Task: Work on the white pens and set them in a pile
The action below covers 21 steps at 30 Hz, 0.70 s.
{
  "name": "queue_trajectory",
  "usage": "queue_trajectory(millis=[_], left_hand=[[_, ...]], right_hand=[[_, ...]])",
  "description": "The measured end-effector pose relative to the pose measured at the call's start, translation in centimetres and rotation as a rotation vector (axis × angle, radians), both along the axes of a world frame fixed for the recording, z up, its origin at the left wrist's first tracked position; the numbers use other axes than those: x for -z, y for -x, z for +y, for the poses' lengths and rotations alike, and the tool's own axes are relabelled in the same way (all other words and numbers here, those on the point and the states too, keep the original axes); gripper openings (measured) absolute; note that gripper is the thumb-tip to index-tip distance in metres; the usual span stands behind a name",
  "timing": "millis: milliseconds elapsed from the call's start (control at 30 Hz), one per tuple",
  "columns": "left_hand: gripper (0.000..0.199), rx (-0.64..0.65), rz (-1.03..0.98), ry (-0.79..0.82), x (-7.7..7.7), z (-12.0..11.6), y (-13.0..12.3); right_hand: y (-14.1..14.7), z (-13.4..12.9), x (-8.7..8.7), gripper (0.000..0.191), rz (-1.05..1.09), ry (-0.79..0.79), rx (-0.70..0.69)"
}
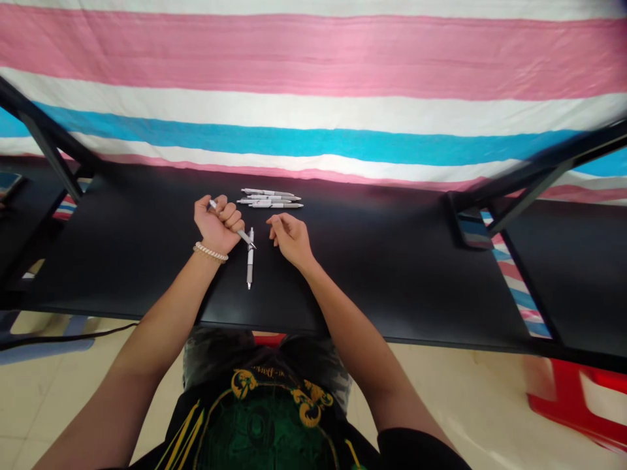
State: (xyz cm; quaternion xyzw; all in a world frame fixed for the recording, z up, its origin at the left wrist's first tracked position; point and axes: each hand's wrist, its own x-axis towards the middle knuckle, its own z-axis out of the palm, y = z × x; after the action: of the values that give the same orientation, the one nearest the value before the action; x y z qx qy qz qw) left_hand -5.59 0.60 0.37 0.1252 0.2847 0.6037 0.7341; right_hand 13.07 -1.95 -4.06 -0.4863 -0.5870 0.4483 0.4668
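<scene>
My left hand (218,222) is turned palm up, its fingers wrapped round a white and grey pen (246,238). The pen's tip points down to the right, over another white and grey pen (250,264) that lies lengthwise on the black table (372,261). Whether the two pens touch, I cannot tell. My right hand (290,240) hovers or rests just right of them, fingers curled with the thumb and forefinger close together; nothing shows in it, though the inside of the fingers is partly hidden. Beyond both hands lies a loose bunch of several similar pens (272,199), tips to the right.
A pink, white and blue striped cloth (313,59) hangs behind the table's far edge. Black metal frames (53,156) stand at the left and right (519,189) ends. A red plastic stool (568,405) is on the floor at lower right, and a dark cable runs at lower left.
</scene>
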Motion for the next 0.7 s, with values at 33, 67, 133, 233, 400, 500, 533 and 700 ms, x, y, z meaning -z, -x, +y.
queue_trajectory(millis=[33, 67, 133, 233, 400, 500, 533, 700], left_hand=[[0.05, -0.004, -0.007, -0.003, 0.0, 0.0, 0.05], [0.05, -0.006, -0.01, -0.006, -0.01, 0.0, 0.09], [0.049, -0.018, -0.005, -0.009, -0.05, -0.05, 0.15], [0.051, -0.06, 0.016, -0.014, -0.07, -0.12, 0.18], [0.051, -0.064, 0.026, -0.025, 0.19, 0.02, 0.25], [0.05, -0.074, 0.03, -0.034, 0.39, 0.14, 0.31], [0.05, -0.075, 0.036, -0.033, 0.42, 0.15, 0.33], [0.05, -0.084, 0.046, -0.035, 0.37, 0.04, 0.33]], right_hand=[[-0.03, 0.03, 0.07, 0.05, -0.005, -0.003, -0.002], [-0.05, 0.06, 0.14, 0.049, -0.011, -0.008, -0.004], [-0.1, 0.11, 0.26, 0.049, -0.024, -0.016, -0.013], [-0.13, 0.14, 0.37, 0.049, -0.048, -0.02, -0.02], [-0.1, 0.13, 0.45, 0.047, -0.08, -0.032, -0.02], [-0.08, 0.14, 0.56, 0.044, -0.09, -0.045, -0.021], [-0.07, 0.13, 0.6, 0.044, -0.094, -0.048, -0.022], [-0.08, 0.13, 0.68, 0.042, -0.124, -0.048, -0.023]])
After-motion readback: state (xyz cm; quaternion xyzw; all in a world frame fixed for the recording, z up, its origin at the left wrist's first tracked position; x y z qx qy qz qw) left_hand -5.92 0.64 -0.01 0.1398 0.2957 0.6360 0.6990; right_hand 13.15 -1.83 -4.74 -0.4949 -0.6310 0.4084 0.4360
